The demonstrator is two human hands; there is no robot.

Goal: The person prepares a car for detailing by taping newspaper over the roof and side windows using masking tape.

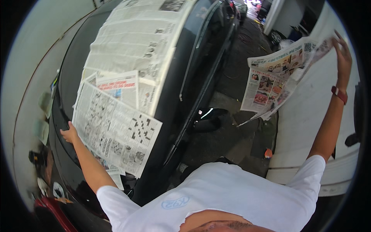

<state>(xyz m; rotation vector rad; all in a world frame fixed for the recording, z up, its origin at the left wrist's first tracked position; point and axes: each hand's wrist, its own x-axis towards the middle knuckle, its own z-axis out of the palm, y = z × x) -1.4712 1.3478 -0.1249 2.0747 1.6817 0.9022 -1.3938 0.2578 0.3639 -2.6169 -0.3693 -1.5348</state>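
Observation:
My left hand (69, 134) is at the left edge of a newspaper sheet with crosswords (118, 133), its thumb and fingers apart over the dark car body. That sheet lies at a slant over other newspaper pages on a black car (171, 87). Raised out to the right, my right hand (343, 55) grips the upper corner of some loose newspaper pages (269, 84), which hang in the air and bear colour pictures. Further up, newspaper covering (127, 43) spreads over the car's top, with pale tape (165, 76) along its right edge.
The car's side mirror (211, 119) juts out between the two sets of paper. A white panel (307, 124) stands close on my right. Hoses (245, 37) trail on the dark floor, near a wheel (276, 37). At lower left there is a red object (55, 210).

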